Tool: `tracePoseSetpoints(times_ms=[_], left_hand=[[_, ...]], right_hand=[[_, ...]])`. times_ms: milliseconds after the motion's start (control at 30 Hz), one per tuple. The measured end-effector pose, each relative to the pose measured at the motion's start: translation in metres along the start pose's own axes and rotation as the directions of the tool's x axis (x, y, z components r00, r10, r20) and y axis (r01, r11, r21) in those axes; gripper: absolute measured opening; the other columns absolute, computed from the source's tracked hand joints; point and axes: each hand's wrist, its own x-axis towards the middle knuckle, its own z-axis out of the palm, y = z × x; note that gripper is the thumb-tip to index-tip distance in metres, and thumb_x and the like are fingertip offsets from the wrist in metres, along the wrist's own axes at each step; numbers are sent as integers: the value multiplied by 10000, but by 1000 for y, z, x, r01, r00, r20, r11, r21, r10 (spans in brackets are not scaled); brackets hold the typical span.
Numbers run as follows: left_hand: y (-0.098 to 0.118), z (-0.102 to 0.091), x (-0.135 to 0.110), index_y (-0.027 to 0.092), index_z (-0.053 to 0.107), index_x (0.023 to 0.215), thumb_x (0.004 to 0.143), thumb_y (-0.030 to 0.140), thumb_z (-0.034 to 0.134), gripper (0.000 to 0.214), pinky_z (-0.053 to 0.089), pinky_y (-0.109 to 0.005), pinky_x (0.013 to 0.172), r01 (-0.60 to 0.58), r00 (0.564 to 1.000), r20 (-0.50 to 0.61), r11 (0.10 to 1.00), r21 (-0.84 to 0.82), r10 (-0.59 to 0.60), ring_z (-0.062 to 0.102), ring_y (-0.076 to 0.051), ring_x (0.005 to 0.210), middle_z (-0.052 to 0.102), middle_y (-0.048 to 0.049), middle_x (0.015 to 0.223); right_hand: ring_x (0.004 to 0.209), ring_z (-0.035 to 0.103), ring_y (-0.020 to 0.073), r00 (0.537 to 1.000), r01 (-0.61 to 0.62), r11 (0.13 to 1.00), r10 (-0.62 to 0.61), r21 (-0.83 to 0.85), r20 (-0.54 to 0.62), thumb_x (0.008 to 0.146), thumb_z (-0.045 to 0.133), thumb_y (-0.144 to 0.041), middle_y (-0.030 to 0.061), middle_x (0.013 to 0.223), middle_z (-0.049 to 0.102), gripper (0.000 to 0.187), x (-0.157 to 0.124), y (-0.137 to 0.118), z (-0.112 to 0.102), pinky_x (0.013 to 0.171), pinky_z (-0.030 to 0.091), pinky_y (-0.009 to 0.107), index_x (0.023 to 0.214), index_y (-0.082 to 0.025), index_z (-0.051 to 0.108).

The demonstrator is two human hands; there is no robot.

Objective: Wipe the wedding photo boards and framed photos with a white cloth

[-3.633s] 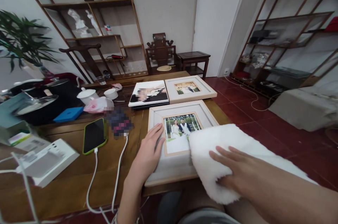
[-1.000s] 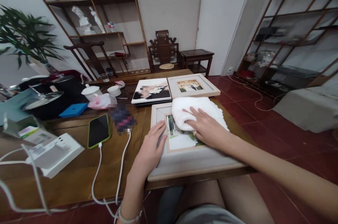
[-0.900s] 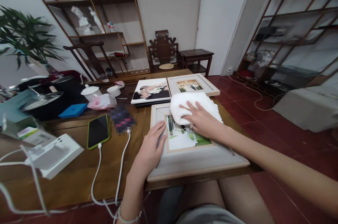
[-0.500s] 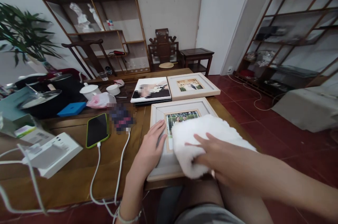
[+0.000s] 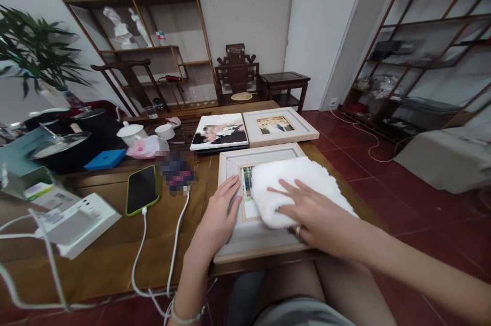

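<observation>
A picture frame [image 5: 245, 250] in pale wood lies flat at the table's front edge, a photo inside its light grey mount. My left hand [image 5: 220, 213] rests on the left side of it, fingers stretched out. On the right, my right hand [image 5: 310, 211] holds a fluffy white cloth [image 5: 318, 172] against the frame, fingers spread over the top. The cloth hides much of the photo and the frame's right part.
Behind lie a second framed photo [image 5: 284, 134] and a white-edged photo panel [image 5: 220, 130]. To the left are a charging phone [image 5: 142, 190], a blurred-out item [image 5: 176, 172], white cables, a white box [image 5: 88, 223], a blue box [image 5: 105, 159] and pots [image 5: 63, 149].
My right hand and the cloth have moved up the frame, away from me, uncovering its lower part. The cloth now covers more of the photo's upper area. My left hand stays put.
</observation>
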Motion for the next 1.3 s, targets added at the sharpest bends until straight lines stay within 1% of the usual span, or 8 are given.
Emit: tracePoseSetpoints(times_ms=[100,200,333,500,633,867,1033,1300], left_hand=[[0,0,0,78,532,1280,923,295,383,444,310,-418,1116,4,1000,2,1000,-2,-4,407,-224,1325,478,-151,1399],[0,0,-1,101,533,1281,924,295,387,432,312,-417,1115,12,1000,-2,1000,-2,-12,410,-218,1324,476,-140,1404],[-1,0,-2,121,535,1281,923,296,396,422,310,-433,1115,11,1000,-11,1000,-8,-11,409,-223,1324,478,-132,1404],[-2,0,-1,117,530,1287,922,296,392,429,309,-421,1117,6,1000,-9,1000,-5,-6,410,-214,1324,480,-131,1402],[-2,1,0,69,527,1283,920,287,381,448,300,-417,1121,0,1000,-2,1000,5,0,409,-217,1323,474,-155,1401],[-2,0,0,91,522,1292,921,293,383,445,294,-421,1124,3,1000,6,1000,6,-3,395,-217,1333,468,-142,1409],[-2,-1,0,112,530,1287,917,228,344,429,309,-423,1117,-13,1000,10,1000,8,13,406,-214,1325,471,-133,1409],[1,0,0,98,512,1303,921,237,352,436,284,-416,1129,5,1000,-1,1000,19,-5,398,-216,1330,472,-143,1406]], right_hand=[[1333,330,333,999,-39,998,37,-58,-30,664,516,8,174,1403,446,530,23,28,-10,1074,292,508,1159,-158,609],[1376,223,336,993,-56,983,36,-176,-115,625,465,68,166,1355,502,610,46,51,-19,1072,261,539,1190,-135,574],[1384,197,330,985,-30,968,-13,-248,-170,593,388,132,135,1406,456,690,66,59,-11,1066,253,548,1210,-126,558],[1338,286,380,994,104,966,-111,-237,-17,649,413,108,141,1450,391,606,54,30,1,992,302,620,1167,-145,601],[1252,422,362,980,197,969,-188,-152,72,669,492,29,118,1372,501,465,16,-4,-9,967,389,557,1075,-149,634],[1057,592,368,949,312,944,-303,-105,88,768,602,-231,13,1265,602,129,-21,-44,-6,781,533,518,834,-282,701],[1180,519,279,969,244,970,-245,14,33,700,578,-80,37,1278,594,396,-11,-36,-11,986,440,448,1061,-228,646],[1375,224,337,972,229,971,-232,-72,-45,623,470,46,81,1469,375,539,21,23,15,1091,235,560,1088,-157,652]])
